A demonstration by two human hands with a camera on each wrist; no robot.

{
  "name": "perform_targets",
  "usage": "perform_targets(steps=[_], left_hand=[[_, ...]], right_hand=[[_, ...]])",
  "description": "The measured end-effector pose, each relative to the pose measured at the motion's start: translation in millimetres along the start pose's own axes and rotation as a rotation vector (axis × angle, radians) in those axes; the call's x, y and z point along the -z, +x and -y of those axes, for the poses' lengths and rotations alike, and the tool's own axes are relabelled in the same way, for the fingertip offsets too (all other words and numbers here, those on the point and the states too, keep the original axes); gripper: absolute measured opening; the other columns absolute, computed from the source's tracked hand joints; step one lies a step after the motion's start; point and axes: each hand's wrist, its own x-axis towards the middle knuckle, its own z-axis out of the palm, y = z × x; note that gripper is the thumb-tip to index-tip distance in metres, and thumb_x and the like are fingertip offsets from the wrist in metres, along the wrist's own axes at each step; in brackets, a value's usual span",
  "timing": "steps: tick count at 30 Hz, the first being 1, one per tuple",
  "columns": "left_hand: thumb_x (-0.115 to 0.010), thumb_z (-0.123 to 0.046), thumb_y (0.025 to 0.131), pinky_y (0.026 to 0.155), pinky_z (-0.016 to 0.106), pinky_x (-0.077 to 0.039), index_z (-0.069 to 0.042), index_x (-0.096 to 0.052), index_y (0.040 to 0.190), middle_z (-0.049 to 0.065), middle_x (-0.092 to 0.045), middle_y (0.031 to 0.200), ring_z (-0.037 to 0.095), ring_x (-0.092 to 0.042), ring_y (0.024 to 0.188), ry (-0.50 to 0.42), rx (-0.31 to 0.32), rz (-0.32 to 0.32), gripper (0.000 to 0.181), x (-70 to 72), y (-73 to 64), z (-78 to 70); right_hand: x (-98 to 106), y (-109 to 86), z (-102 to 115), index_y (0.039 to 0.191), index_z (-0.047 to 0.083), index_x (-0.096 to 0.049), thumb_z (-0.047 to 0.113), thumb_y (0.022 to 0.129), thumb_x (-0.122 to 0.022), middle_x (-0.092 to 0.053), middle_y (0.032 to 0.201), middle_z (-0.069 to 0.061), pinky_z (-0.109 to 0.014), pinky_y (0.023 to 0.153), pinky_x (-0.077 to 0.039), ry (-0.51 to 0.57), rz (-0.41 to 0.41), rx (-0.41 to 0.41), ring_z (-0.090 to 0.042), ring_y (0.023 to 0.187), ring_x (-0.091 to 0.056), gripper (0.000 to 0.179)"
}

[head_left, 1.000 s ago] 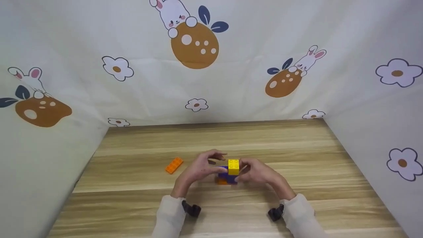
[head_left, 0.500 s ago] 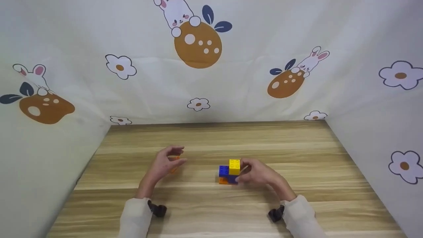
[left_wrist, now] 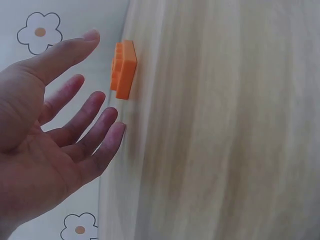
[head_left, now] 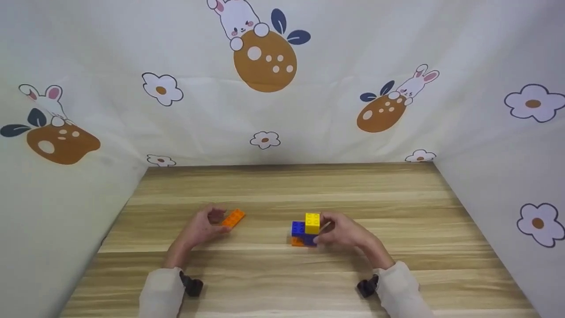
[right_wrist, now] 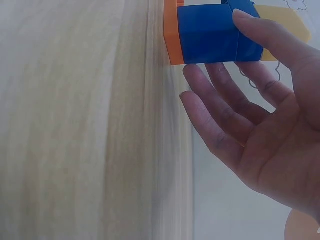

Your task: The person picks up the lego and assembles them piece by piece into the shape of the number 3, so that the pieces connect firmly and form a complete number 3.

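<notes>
My left hand (head_left: 199,229) is beside a flat orange toy brick (head_left: 234,217) lying on the table. In the left wrist view its fingers are spread and loosely bent, and the orange brick (left_wrist: 125,70) sits just beyond the fingertips, apparently untouched. My right hand (head_left: 344,229) holds the right side of a small brick stack, thumb against a blue brick (right_wrist: 209,34). The stack has an orange plate (head_left: 296,241) at the bottom, blue bricks (head_left: 297,227) above it and a yellow brick (head_left: 312,223) on top at the right. The fingers behind the stack are partly hidden.
A wood-grain table (head_left: 265,278) carries everything. Pale cloth (head_left: 326,123) printed with rabbits and flowers encloses its back and sides. A black wrist camera (head_left: 192,286) sticks out from each sleeve.
My left hand has left the stack and moved left, passing over the loose orange brick to its left side. The right hand and the stack have stayed in place.
</notes>
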Motion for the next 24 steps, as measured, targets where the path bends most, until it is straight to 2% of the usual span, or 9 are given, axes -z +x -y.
perform_targets(steps=[5, 11, 18, 24], left_hand=[[-0.083, -0.011, 0.08, 0.101, 0.047, -0.051, 0.005, -0.055, 0.132, 0.024, -0.063, 0.127, 0.034, -0.062, 0.115, -0.008, -0.006, 0.043, 0.061, -2.6, 1.4, 2.2], [-0.084, -0.01, 0.079, 0.097, 0.043, -0.051, 0.004, -0.052, 0.133, 0.022, -0.062, 0.126, 0.028, -0.061, 0.11, 0.02, 0.028, 0.061, 0.065, -8.3, 5.4, -3.0], [-0.086, -0.015, 0.077, 0.091, 0.04, -0.05, 0.003, -0.056, 0.126, 0.018, -0.064, 0.117, 0.024, -0.06, 0.1, 0.09, 0.079, 0.027, 0.06, -14.2, 10.0, -4.9], [-0.085, -0.014, 0.078, 0.086, 0.037, -0.051, 0.002, -0.062, 0.119, 0.017, -0.067, 0.112, 0.022, -0.062, 0.095, 0.124, 0.087, -0.012, 0.049, -17.4, 12.1, -5.4]], right_hand=[[-2, -0.1, -1, 0.108, 0.008, -0.065, 0.013, 0.08, -0.083, -0.065, 0.111, -0.015, -0.034, 0.082, -0.058, 0.02, -0.009, 0.006, -0.024, 0.097, -0.068, 0.033], [-2, 0.0, -1, 0.109, 0.008, -0.065, 0.013, 0.081, -0.082, -0.066, 0.111, -0.014, -0.037, 0.085, -0.058, 0.016, -0.014, 0.013, -0.025, 0.099, -0.069, 0.033], [-1, -0.7, 0, 0.11, 0.007, -0.064, 0.013, 0.083, -0.081, -0.066, 0.112, -0.015, -0.038, 0.087, -0.058, 0.028, 0.009, 0.012, -0.025, 0.1, -0.069, 0.033], [-1, -1.2, 1, 0.11, 0.007, -0.063, 0.012, 0.083, -0.08, -0.065, 0.113, -0.016, -0.038, 0.088, -0.058, 0.036, 0.013, -0.003, -0.025, 0.1, -0.068, 0.032]])
